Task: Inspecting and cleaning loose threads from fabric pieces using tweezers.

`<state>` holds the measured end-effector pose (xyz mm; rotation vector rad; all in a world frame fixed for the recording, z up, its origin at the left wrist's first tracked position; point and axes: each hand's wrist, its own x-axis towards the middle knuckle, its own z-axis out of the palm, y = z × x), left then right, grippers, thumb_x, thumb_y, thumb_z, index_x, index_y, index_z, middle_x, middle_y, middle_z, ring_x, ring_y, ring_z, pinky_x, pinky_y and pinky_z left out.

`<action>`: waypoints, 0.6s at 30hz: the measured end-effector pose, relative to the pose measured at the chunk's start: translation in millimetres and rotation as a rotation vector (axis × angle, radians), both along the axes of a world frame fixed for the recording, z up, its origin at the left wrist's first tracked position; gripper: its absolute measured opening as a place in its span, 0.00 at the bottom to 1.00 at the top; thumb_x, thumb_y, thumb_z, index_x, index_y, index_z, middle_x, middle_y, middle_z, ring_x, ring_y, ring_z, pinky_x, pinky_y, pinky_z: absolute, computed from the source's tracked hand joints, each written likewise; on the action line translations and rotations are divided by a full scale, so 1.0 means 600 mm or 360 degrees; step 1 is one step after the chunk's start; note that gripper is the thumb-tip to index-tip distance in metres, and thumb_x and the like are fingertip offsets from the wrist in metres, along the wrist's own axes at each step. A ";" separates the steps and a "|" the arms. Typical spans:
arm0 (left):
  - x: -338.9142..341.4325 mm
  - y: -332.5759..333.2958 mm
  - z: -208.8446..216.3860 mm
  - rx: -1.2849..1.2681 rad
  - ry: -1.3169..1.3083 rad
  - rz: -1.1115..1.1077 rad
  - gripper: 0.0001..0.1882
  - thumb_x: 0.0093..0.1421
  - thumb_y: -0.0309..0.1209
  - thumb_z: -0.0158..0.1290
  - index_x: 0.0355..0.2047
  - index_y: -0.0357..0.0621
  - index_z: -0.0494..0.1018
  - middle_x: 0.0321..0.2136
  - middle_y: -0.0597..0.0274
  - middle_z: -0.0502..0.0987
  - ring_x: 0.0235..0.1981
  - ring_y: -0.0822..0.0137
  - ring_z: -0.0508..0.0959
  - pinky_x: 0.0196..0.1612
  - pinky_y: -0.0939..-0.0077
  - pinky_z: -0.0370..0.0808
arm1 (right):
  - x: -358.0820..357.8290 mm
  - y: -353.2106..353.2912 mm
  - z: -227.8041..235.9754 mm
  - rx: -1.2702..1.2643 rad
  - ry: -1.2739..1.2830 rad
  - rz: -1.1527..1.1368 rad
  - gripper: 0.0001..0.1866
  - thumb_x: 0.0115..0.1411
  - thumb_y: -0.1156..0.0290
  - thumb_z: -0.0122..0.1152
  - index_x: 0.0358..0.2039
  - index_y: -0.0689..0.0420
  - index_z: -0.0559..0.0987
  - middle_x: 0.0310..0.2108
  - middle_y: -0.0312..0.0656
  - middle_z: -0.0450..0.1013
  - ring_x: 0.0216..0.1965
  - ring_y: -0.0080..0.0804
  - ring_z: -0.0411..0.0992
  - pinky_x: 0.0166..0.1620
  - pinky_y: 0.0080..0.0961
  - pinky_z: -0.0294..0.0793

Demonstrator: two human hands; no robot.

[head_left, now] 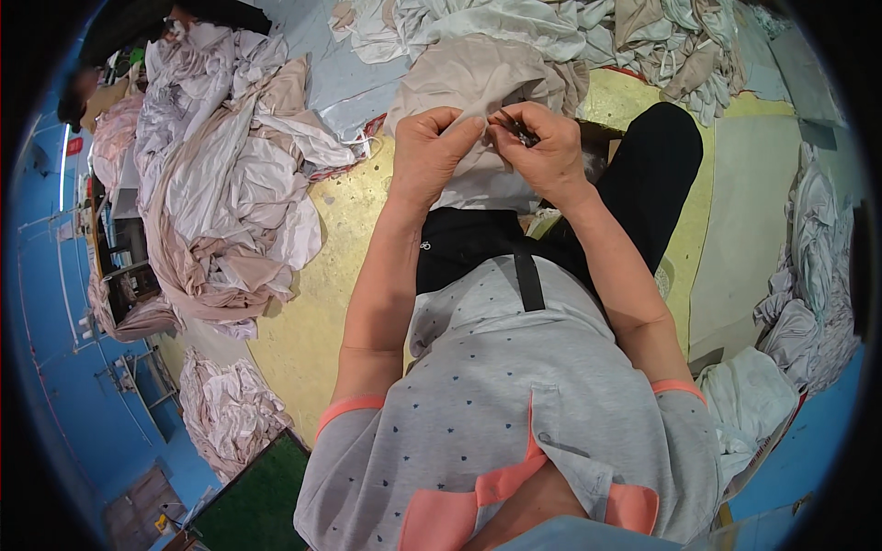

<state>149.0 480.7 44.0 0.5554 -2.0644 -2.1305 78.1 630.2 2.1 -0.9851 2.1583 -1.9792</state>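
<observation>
Both hands meet in front of me, over my lap. A beige cloth [469,78] is pinched at its edge between the thumb and fingers of my left hand [427,156]. Close against it, my right hand [544,154] is closed, its fingertips at the same cloth edge. A small dark metal tool [525,137], perhaps thread snips, shows within the right fingers; most of it is hidden. The beige cloth hangs from the fingers and spreads over the heap ahead, with paler cloth [487,190] below the hands.
Piles of beige and white cloth [234,184] lie to my left, with more cloth [680,46] along the far side. Crumpled grey fabric [808,275] lies at the right. Yellow sheeting [317,312] covers the floor. A green-topped surface [257,500] stands at the lower left.
</observation>
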 end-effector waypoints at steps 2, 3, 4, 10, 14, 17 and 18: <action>0.001 0.003 0.003 -0.0077 -0.0036 0.0002 0.06 0.55 0.27 0.56 0.26 0.36 0.79 0.19 0.75 0.73 0.20 0.86 0.65 0.22 0.88 0.59 | 0.000 0.002 0.003 0.0006 -0.0018 0.0030 0.06 0.53 0.80 0.62 0.33 0.64 0.77 0.25 0.36 0.75 0.23 0.15 0.70 0.26 0.14 0.69; 0.001 0.006 0.005 -0.0079 -0.0037 0.0002 0.06 0.55 0.27 0.56 0.26 0.36 0.79 0.19 0.75 0.73 0.20 0.86 0.65 0.22 0.88 0.59 | 0.000 0.003 0.007 0.0025 0.0079 -0.0004 0.06 0.52 0.80 0.62 0.32 0.63 0.77 0.24 0.37 0.74 0.22 0.17 0.70 0.26 0.16 0.69; 0.000 0.009 0.005 -0.0077 -0.0034 0.0022 0.07 0.55 0.27 0.57 0.26 0.35 0.79 0.19 0.75 0.73 0.21 0.86 0.66 0.22 0.88 0.60 | 0.000 0.003 0.009 0.0044 0.0175 -0.0037 0.07 0.50 0.80 0.63 0.31 0.63 0.76 0.23 0.39 0.73 0.22 0.19 0.70 0.26 0.17 0.68; -0.002 0.026 -0.004 0.0066 0.0020 0.0077 0.07 0.55 0.26 0.57 0.27 0.34 0.79 0.21 0.71 0.76 0.22 0.84 0.69 0.24 0.88 0.64 | 0.003 0.007 0.003 0.0040 0.0308 -0.0045 0.07 0.47 0.80 0.60 0.28 0.62 0.72 0.20 0.41 0.69 0.20 0.26 0.68 0.26 0.22 0.68; 0.000 0.029 -0.013 0.0241 0.0027 0.0126 0.07 0.56 0.26 0.57 0.30 0.33 0.78 0.24 0.68 0.78 0.24 0.82 0.72 0.27 0.87 0.67 | 0.008 0.015 -0.002 -0.0001 0.0214 -0.0030 0.06 0.48 0.80 0.60 0.28 0.62 0.72 0.21 0.37 0.69 0.20 0.21 0.67 0.26 0.19 0.67; 0.005 0.032 -0.013 0.0428 0.0025 0.0133 0.06 0.56 0.26 0.57 0.32 0.34 0.78 0.25 0.66 0.78 0.24 0.81 0.73 0.27 0.86 0.69 | 0.013 0.021 -0.008 -0.0080 -0.0134 -0.0007 0.06 0.51 0.79 0.61 0.28 0.62 0.72 0.21 0.33 0.68 0.21 0.16 0.65 0.26 0.15 0.65; 0.005 0.033 -0.012 0.0427 0.0024 0.0129 0.06 0.56 0.26 0.57 0.32 0.34 0.78 0.25 0.66 0.78 0.24 0.81 0.73 0.27 0.86 0.69 | 0.014 0.022 -0.010 -0.0173 -0.0294 -0.0027 0.06 0.52 0.79 0.61 0.29 0.62 0.72 0.21 0.31 0.68 0.22 0.14 0.64 0.26 0.13 0.65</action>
